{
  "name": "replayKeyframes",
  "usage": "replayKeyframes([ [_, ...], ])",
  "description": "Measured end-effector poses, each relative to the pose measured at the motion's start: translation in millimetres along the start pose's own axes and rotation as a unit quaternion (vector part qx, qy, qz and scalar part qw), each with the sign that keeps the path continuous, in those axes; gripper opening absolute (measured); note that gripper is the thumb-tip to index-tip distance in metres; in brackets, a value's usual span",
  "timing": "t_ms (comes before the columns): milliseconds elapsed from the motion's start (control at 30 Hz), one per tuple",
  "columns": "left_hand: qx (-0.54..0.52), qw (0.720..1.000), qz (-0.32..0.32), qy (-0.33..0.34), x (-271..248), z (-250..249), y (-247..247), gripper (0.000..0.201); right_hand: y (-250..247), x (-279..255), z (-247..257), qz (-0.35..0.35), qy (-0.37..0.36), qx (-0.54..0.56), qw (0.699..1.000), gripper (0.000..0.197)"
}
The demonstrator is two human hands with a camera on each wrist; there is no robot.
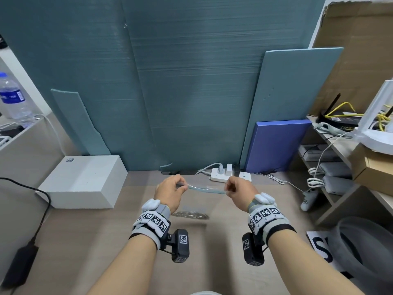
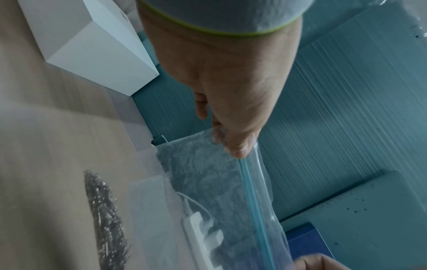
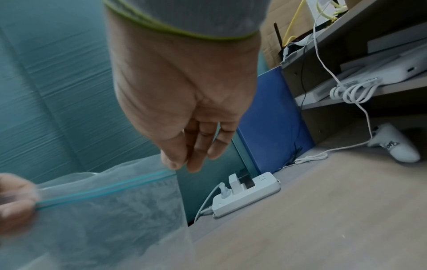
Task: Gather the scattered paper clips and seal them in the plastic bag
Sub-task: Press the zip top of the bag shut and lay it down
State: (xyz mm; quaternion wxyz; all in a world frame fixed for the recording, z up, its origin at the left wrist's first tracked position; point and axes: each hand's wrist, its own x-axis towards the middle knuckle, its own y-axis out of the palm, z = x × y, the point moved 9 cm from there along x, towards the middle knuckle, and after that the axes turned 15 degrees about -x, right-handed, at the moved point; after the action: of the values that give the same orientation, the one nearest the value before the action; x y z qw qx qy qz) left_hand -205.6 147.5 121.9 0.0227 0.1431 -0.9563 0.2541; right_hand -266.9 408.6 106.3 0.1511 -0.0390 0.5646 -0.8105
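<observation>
Both hands raised above the desk (image 1: pixel 244 241), holding the bag (image 1: pixel 204 189) stretched between them by its top edge. Left hand (image 1: pixel 170 193) pinches the bag's left top corner, thumb and fingers pressed on the blue zip strip (image 2: pixel 253 197). Right hand (image 1: pixel 239 191) pinches the right top corner, thumb and forefinger closed on the strip's end; its other fingers hang loosely bent.

Bag hangs in front of the power strip (image 1: pixel 230 175), nearer the person, clear of the desk top. Clips (image 1: pixel 190 215) lie in a silvery heap in the bag's bottom, just beside the left wrist. Whether the zip is closed along its length: cannot tell; in the right wrist view two blue lines (image 3: pixel 104 189) run slightly apart near the left hand.

White box (image 1: pixel 83 182) sits left of the power strip, against the teal board (image 1: pixel 180 92). Blue panel (image 1: pixel 276 143) leans just right of the power strip.
</observation>
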Motion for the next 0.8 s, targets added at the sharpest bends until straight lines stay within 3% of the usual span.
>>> replayKeyframes([
  [167,-0.027,0.999,0.017,0.009,-1,2,2,0.024,13,-5,2,-0.003,-0.004,0.053,0.999,0.028],
  [533,-0.016,0.999,0.010,0.034,-6,-6,-3,0.026,17,-4,3,-0.033,0.003,0.104,0.994,0.015],
  [633,0.023,0.997,0.045,0.065,-10,-15,12,0.030,17,-6,13,-0.040,-0.015,0.102,0.994,0.018],
  [800,0.047,0.991,0.106,0.059,-18,-8,43,0.014,17,-10,21,-0.047,-0.028,0.112,0.992,0.020],
])
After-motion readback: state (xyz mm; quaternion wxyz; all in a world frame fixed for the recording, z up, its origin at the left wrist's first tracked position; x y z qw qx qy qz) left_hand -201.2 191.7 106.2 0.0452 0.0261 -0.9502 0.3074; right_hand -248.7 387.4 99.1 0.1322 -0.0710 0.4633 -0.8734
